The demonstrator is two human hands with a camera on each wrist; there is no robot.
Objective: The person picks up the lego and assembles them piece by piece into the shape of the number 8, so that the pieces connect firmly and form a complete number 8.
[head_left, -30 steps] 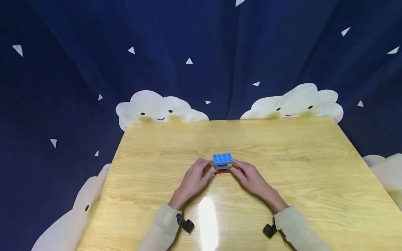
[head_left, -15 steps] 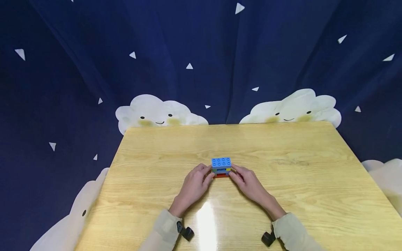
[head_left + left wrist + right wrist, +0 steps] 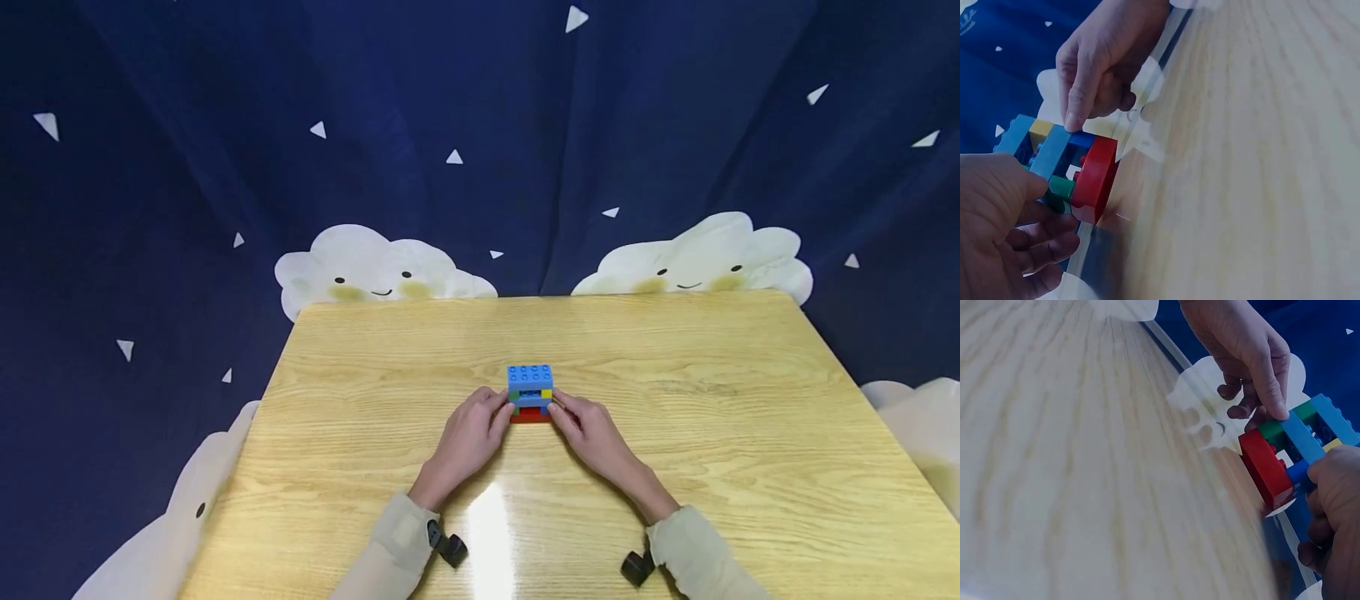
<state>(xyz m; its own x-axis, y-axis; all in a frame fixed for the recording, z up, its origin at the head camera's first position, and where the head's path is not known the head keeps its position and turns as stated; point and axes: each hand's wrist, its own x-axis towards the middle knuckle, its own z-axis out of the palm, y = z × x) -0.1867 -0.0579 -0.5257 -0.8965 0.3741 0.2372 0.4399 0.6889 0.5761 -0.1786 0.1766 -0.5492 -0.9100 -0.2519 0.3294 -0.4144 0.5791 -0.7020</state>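
A small stack of toy building bricks stands near the table's middle. Its base is a red brick, with green and blue bricks above, then a light blue brick. Higher up come green and yellow bricks, topped by another light blue brick. My left hand pinches the stack's left side, thumb at the near face. From the right side my right hand pinches it likewise. The red base looks slightly tilted in the left wrist view; whether it touches the wood cannot be told.
A light wooden table spreads around the hands, with a bright reflection in front. Behind its far edge hangs a dark blue curtain printed with clouds and white triangles. Black wrist cameras sit on both cuffs.
The head view shifted slightly early on. Since half a second ago the stack's top has moved up and away, and more of its front face shows. Both hands keep hold of it.
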